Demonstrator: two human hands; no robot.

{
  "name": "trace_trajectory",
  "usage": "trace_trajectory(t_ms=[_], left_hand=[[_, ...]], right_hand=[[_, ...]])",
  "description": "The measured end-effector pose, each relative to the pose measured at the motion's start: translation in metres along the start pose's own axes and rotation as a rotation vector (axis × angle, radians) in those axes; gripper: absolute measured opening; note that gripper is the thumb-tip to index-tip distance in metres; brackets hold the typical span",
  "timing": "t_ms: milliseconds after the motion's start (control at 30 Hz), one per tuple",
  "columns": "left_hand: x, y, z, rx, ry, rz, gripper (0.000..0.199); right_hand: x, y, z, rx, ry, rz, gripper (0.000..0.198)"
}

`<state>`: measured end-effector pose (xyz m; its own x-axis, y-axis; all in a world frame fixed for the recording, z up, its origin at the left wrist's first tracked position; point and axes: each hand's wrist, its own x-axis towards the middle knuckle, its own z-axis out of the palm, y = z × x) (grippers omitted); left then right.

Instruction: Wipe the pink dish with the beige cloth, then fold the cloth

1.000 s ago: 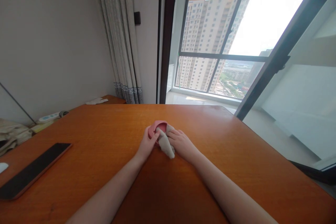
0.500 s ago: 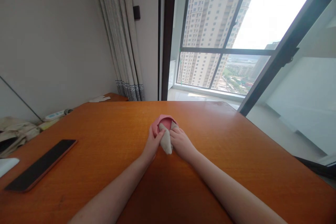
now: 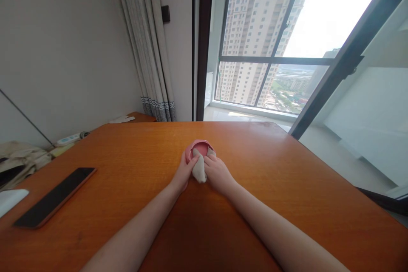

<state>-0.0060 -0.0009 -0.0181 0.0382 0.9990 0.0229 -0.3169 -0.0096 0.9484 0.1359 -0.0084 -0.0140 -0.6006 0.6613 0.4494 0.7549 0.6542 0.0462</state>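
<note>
A small pink bowl point(image 3: 188, 149) with an uneven rim is held tilted just above or on the table, its hollow facing me. My left hand point(image 3: 181, 175) is closed around its left side, thumb at the near edge. A pale grey cloth point(image 3: 199, 171) is draped over the near rim, with one end hanging down and another part inside on the right. My right hand point(image 3: 219, 174) is closed on the cloth at the bowl's right side, its fingertips partly hidden in the folds.
The brown wooden table point(image 3: 134, 157) carries a long black phone-like slab point(image 3: 57, 197) at left and a white object point(image 3: 11, 200) beside it. A power strip point(image 3: 68, 139) and crumpled fabric point(image 3: 27, 157) lie past the left edge. A window point(image 3: 270, 59) stands beyond.
The bowl and both hands have stayed nearly in place. The hanging end of the cloth has shifted slightly up and left, with my right hand's fingers moving slightly left.
</note>
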Motion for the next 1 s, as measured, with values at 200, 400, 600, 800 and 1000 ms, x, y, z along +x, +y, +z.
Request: trace_trajectory(t_ms=[200, 400, 600, 800, 1000], left_hand=[[0.000, 0.003, 0.001, -0.021, -0.044, -0.140, 0.056], [0.001, 0.006, 0.001, -0.048, -0.041, -0.200, 0.059], [0.003, 0.004, 0.002, -0.066, 0.037, -0.019, 0.043], [0.002, 0.010, 0.001, 0.064, -0.050, -0.196, 0.051], [0.005, 0.008, 0.002, 0.020, 0.079, 0.043, 0.048]], right_hand=[[-0.002, 0.018, -0.014, 0.027, -0.034, -0.104, 0.013], [-0.001, 0.016, -0.012, 0.057, -0.027, -0.078, 0.016], [0.002, -0.004, -0.010, -0.010, -0.072, 0.014, 0.022], [0.000, 0.021, -0.028, 0.018, -0.108, -0.117, 0.015], [-0.002, 0.017, -0.014, 0.070, 0.021, -0.151, 0.014]])
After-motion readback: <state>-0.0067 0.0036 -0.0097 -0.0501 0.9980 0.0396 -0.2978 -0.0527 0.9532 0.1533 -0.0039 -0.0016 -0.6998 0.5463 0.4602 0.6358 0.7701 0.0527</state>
